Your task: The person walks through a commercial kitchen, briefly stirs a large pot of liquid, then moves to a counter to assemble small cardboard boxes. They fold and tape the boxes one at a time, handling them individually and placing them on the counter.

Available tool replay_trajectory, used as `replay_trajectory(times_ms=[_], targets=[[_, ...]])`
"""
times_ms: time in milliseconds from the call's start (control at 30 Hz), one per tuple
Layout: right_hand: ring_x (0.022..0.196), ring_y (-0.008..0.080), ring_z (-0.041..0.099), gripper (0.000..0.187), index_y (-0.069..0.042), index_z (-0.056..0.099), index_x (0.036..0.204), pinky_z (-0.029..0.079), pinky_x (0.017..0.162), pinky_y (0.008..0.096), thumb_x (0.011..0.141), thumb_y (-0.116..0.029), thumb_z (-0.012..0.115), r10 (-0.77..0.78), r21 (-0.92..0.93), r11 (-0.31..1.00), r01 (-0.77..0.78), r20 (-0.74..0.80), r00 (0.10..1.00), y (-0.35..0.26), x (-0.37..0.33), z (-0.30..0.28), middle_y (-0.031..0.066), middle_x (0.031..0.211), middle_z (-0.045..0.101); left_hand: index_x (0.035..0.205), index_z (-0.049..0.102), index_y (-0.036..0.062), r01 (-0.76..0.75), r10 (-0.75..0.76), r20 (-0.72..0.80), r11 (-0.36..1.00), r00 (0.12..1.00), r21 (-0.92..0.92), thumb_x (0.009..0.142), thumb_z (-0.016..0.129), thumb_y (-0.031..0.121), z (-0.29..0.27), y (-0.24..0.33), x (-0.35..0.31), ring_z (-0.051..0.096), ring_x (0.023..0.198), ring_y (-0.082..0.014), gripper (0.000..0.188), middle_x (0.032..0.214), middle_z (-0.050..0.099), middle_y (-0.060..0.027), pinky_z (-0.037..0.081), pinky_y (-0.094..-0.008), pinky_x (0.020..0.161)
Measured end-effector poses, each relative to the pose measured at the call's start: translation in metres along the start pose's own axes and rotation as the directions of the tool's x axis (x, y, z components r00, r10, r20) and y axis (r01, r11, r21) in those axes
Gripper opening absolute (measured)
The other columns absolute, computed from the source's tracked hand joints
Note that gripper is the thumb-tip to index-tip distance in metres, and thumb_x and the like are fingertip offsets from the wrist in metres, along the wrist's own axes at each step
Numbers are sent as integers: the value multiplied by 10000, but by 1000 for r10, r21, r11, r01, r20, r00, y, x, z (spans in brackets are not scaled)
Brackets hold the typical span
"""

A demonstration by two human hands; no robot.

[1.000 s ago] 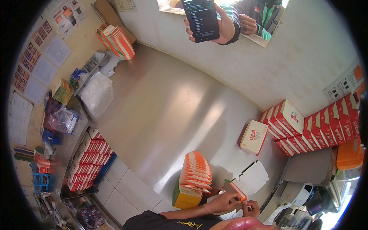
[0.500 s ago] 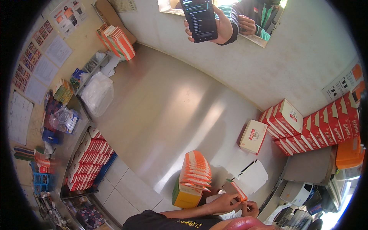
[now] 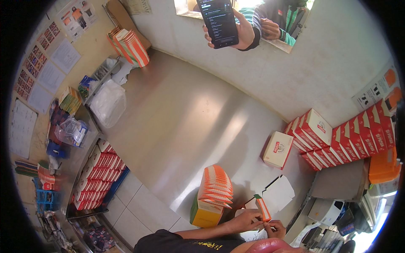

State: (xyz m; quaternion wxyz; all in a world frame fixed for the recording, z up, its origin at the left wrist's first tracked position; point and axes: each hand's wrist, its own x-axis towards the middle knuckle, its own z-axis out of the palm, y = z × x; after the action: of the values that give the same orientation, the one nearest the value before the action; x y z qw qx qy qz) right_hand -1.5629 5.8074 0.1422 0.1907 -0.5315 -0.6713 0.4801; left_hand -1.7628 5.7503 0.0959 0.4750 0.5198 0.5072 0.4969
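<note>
My left hand (image 3: 248, 221) pinches the near part of a narrow paper packet (image 3: 263, 209), striped orange and white with a green far end. My right hand (image 3: 276, 229) has its fingers curled close to the packet's near end; whether they grip it is hard to make out. Just beyond my hands stands an open box with a white lid (image 3: 279, 195), its inside mostly hidden. To the left of my forearm, a stack of orange-and-white striped paper sleeves (image 3: 216, 185) rests on a yellow and green box (image 3: 206, 214).
A closed red and cream box (image 3: 278, 149) sits near stacked boxes (image 3: 312, 130) at the right. Through a wall opening, another person's hand holds a phone (image 3: 219, 23) over the metal counter (image 3: 168, 109). Plastic bags (image 3: 108, 103) lie at the left; more boxes (image 3: 99, 177) fill a shelf below.
The striped packet has swung more upright, its green end shifting to the right. My hands stay in nearly the same place. The other person's phone has dipped slightly.
</note>
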Motion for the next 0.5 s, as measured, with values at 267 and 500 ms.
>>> replay_trajectory(times_ms=[267, 500], targets=[[730, 178, 701, 191, 71, 715, 858, 644, 672, 328, 897, -102, 788, 265, 226, 940, -254, -19, 964, -1, -4, 5, 108, 856, 697, 1060, 676, -16, 124, -110, 69, 959, 992, -255, 954, 691, 170, -3, 12, -3, 700, 857, -215, 215, 968, 728, -130, 547, -321, 780], [763, 200, 715, 204, 87, 742, 929, 658, 705, 365, 894, -107, 793, 381, 351, 856, -380, 68, 922, -25, -1, -2, 142, 911, 733, 1124, 702, -13, 165, -167, 43, 835, 985, -525, 982, 694, 188, 11, 1, -11, 676, 922, -121, 246, 1018, 738, -76, 540, -285, 842]])
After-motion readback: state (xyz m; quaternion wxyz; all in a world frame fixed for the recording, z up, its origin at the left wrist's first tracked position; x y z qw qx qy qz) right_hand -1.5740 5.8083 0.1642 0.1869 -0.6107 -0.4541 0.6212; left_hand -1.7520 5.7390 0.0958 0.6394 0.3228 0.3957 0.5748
